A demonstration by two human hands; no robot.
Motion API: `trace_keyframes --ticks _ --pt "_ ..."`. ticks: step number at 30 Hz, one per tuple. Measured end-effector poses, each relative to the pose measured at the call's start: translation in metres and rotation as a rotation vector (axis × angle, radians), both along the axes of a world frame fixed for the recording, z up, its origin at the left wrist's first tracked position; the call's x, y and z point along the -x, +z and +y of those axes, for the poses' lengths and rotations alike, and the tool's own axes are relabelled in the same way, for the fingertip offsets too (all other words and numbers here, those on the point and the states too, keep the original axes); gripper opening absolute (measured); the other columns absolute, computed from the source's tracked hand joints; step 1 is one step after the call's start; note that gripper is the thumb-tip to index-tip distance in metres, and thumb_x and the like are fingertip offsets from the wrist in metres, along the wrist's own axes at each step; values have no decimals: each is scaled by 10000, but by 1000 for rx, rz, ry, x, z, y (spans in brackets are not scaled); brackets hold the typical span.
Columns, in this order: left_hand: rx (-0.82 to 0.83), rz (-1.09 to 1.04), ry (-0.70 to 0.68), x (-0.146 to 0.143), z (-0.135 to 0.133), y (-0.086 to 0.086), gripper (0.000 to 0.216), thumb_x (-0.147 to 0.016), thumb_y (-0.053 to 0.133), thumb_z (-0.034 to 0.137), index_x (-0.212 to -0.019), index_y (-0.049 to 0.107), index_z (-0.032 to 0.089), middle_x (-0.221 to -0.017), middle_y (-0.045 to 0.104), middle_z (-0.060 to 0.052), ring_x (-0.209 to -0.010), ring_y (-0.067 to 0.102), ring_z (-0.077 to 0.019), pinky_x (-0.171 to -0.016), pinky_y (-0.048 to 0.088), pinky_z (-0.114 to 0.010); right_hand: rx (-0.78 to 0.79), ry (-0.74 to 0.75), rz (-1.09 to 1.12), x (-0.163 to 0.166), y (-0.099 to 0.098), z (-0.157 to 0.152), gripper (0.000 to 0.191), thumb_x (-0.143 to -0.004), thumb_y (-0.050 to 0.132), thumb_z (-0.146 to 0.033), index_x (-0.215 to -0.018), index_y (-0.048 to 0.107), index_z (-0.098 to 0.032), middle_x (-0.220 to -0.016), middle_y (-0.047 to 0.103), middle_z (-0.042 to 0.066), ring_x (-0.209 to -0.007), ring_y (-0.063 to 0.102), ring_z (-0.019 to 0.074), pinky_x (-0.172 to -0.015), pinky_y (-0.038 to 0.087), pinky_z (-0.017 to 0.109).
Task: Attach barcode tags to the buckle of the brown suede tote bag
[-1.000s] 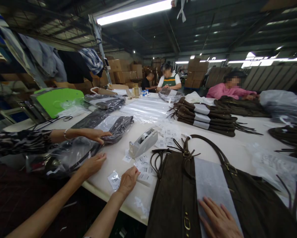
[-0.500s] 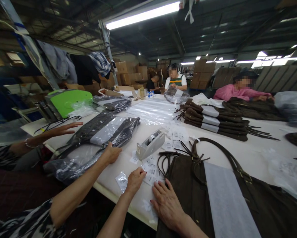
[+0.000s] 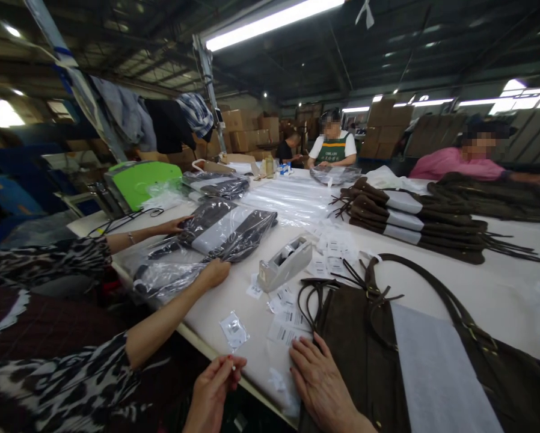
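Note:
My left hand point(image 3: 216, 388) hovers by the table's front edge, palm turned up. Thumb and fingertips are pinched around a tiny whitish bit, too small to name. On the left edge of a dark brown handbag point(image 3: 358, 343) my right hand point(image 3: 322, 379) lies flat, fingers stretched out. A strip of white paper point(image 3: 436, 361) wraps the handbag, and its looped handle reaches back over the table. Just beyond my left hand is a small clear packet point(image 3: 234, 330) with a printed label. Printed paper labels point(image 3: 290, 319) lie between that packet and the handbag.
A grey tape dispenser point(image 3: 285, 261) stands mid-table. At left, a co-worker's hands point(image 3: 213, 273) touch a plastic-wrapped bag point(image 3: 227, 228). Stacked brown bags point(image 3: 414, 219) lie at back right; clear plastic sheets point(image 3: 283, 198) lie behind the dispenser. Other people sit or stand beyond the table.
My left hand has drawn back from the labels toward the table edge and turned palm up. My right hand stays on the handbag. The co-worker's other hand has come down onto the wrapped bag.

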State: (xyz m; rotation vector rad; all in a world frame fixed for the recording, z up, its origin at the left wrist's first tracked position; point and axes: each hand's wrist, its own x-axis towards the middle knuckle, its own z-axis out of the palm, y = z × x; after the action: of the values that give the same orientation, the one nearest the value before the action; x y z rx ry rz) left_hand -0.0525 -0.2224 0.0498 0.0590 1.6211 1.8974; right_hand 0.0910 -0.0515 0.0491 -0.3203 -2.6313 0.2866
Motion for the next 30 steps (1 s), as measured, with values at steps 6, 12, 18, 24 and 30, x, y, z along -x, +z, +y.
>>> trace_keyframes --ticks 6,12,18,24,30 --pt "-72 -173 126 -20 -16 -22 287 -563 687 380 -725 660 144 -763 661 -85 -592 523 -118 -530 377 -225 -40 114 -68 -5 1 8 278 -836 408 -238 -1096 504 -224 -1121 571 18 -1070 476 183 -984 259 422" --pt "-80 -215 163 -23 -10 -26 332 -529 701 351 -777 677 133 -762 666 -102 -588 551 -128 -519 387 -230 -29 125 -46 -5 -2 10 234 -829 417 -232 -1033 532 -231 -1095 581 13 -1056 488 179 -979 275 419" --pt "-47 -220 309 -25 -15 -38 349 -463 751 342 -747 681 152 -726 661 -70 -568 544 -111 -497 392 -210 -50 128 -44 -5 -6 11 240 -833 421 -250 -1052 520 -232 -1091 585 11 -1054 489 175 -981 271 412" --pt "35 -105 414 -27 -9 -45 383 -395 783 307 -724 684 137 -654 645 -39 -531 494 -82 -462 373 -184 -48 140 -56 -6 -8 13 237 -837 415 -256 -1050 517 -235 -1097 580 10 -1056 488 173 -993 249 414" --pt "-16 -120 503 -28 2 -44 337 -411 775 261 -703 663 137 -645 651 -36 -543 515 -87 -480 390 -181 -35 143 -62 -5 -7 13 235 -836 423 -259 -1052 514 -248 -1109 573 -11 -1071 476 165 -989 246 402"
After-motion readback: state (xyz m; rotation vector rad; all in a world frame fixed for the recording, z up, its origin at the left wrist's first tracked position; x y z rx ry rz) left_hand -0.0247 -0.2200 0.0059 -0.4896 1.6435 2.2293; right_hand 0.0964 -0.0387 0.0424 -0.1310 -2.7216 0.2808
